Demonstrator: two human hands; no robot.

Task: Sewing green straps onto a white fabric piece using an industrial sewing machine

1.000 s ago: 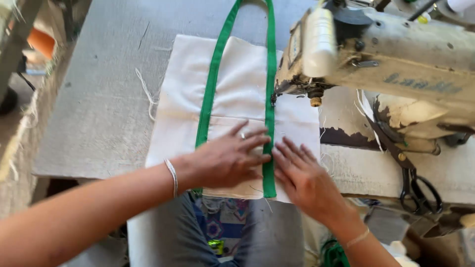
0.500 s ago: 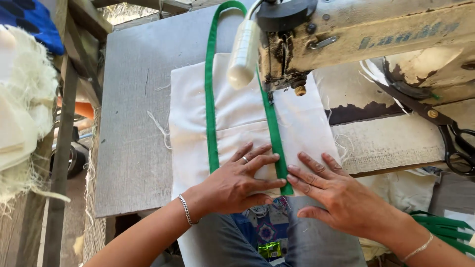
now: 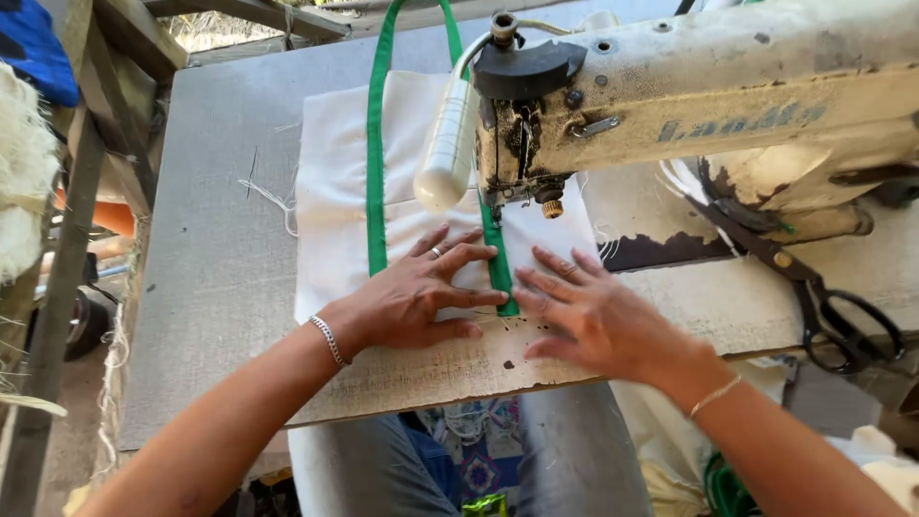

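Head view, sewing station. My left hand (image 3: 414,297) lay flat, fingers spread, pressing the white woven fabric panel (image 3: 335,191) against the worn grey wooden bench (image 3: 201,287); its fingertips touched the right run of the green webbing strap (image 3: 375,172) near the bench's front edge. My right hand (image 3: 598,321) rested open just beside it, fingers extended toward the strap's cut end; neither hand closed around anything, both only bore down on the cloth. The panel lay across the middle of the bench, its near end hanging over the front edge, with the strap looping away toward the far edge. The old cream-coloured metal sewing machine (image 3: 718,96) stood over the panel's right side, its needle area just beyond my fingertips and its white tubular lamp (image 3: 445,153) hanging to the left. Black-handled scissors (image 3: 833,306) lay toward the bench's right edge.

Hazards, as I judged them: fingertips so close to the needle could be caught if the cloth fed forward; uneven pressure from two flat palms could let the strap slide off its line, giving a crooked seam; the overhanging end could drag the panel askew.
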